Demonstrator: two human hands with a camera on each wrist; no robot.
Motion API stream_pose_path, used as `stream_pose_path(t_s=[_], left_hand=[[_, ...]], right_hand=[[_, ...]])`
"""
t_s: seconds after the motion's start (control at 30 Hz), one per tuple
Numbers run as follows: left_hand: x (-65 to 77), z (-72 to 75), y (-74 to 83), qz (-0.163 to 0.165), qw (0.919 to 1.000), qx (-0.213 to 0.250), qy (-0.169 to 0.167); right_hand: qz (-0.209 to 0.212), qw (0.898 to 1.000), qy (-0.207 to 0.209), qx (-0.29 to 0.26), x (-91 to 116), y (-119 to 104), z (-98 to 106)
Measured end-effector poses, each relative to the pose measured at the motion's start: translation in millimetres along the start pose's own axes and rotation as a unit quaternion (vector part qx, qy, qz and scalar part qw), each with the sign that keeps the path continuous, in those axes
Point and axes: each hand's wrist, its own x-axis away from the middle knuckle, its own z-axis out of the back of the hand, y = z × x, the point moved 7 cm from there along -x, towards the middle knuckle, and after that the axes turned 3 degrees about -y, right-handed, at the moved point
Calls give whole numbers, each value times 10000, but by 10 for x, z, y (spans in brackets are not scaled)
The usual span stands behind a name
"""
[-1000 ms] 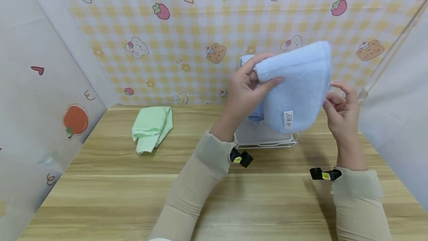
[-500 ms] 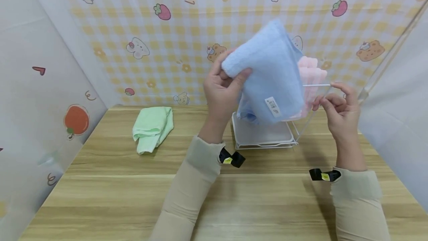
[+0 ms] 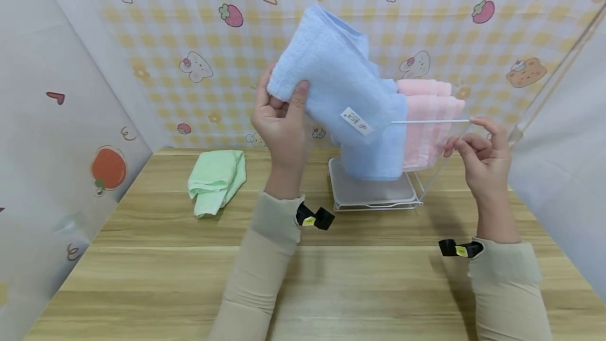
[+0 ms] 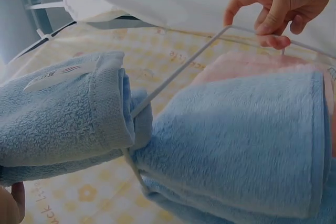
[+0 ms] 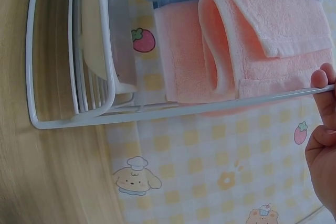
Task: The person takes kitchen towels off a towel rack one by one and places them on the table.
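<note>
My left hand (image 3: 284,128) pinches a folded light blue towel (image 3: 322,72) with a white label, thumb in front. The towel is tilted, its lower right end overlapping the left part of the white wire rack (image 3: 431,121). A second blue towel (image 3: 374,159) hangs on the rack, and to its right hangs a pink towel (image 3: 426,146). With fingers and thumb, my right hand (image 3: 485,159) grips the rack's upper right corner. In the left wrist view, a rack bar runs into the labelled end of the held towel (image 4: 58,114).
A light green folded cloth (image 3: 215,180) lies on the wooden table (image 3: 379,288) to the left. A pale tray (image 3: 369,193) sits in the rack's base. Behind stands a yellow checked backdrop (image 3: 265,30), with white side walls left and right.
My left hand has moved left with the labelled blue towel, which now tilts more. The hanging blue and pink towels have come into view behind it. My right hand stays at the rack corner.
</note>
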Motion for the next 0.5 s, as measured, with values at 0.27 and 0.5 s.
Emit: stream_pose_path(t_s=[0.27,0.5], left_hand=[[-96,237,48,-83,9996,-201,184],[-194,421,137,-121,9986,-478,186]], right_hand=[[22,10000,-7,88,4,-3,-2],[56,9999,61,101,6,-3,-6]])
